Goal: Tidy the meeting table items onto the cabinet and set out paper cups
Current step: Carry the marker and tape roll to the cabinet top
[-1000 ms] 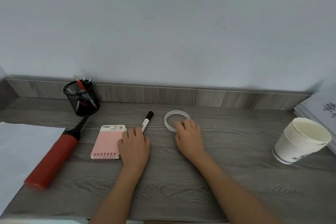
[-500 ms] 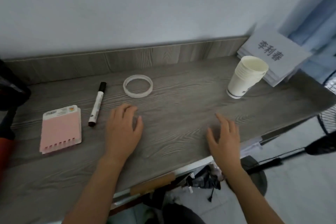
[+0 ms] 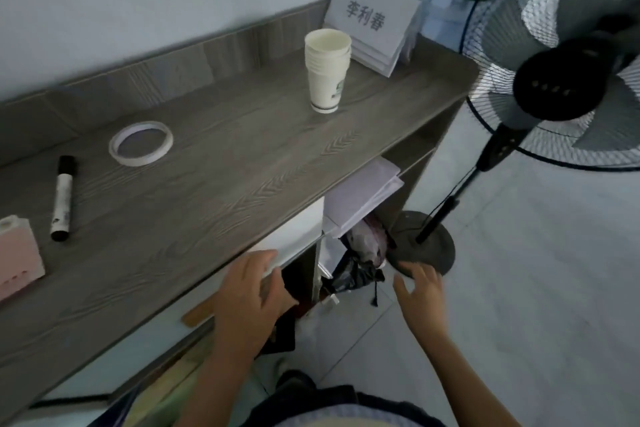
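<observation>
A stack of white paper cups (image 3: pixel 327 70) stands upright toward the far right of the grey wood cabinet top (image 3: pixel 214 184). A white tape ring (image 3: pixel 141 143), a black-capped marker (image 3: pixel 63 198) and a pink comb-edged card (image 3: pixel 17 253) lie further left on it. My left hand (image 3: pixel 251 291) hovers off the cabinet's front edge, fingers apart, holding nothing. My right hand (image 3: pixel 420 291) is out over the floor, fingers spread and empty.
Stacked name cards (image 3: pixel 372 28) lean at the cabinet's right end. White papers (image 3: pixel 360 201) and a dark bag (image 3: pixel 356 267) fill the open shelf below. A standing fan (image 3: pixel 554 80) with a round base (image 3: pixel 422 246) stands close on the right, on the tiled floor.
Both hands have left the cabinet top and drawn back past its front edge. The view has swung right and down, bringing the fan and floor in.
</observation>
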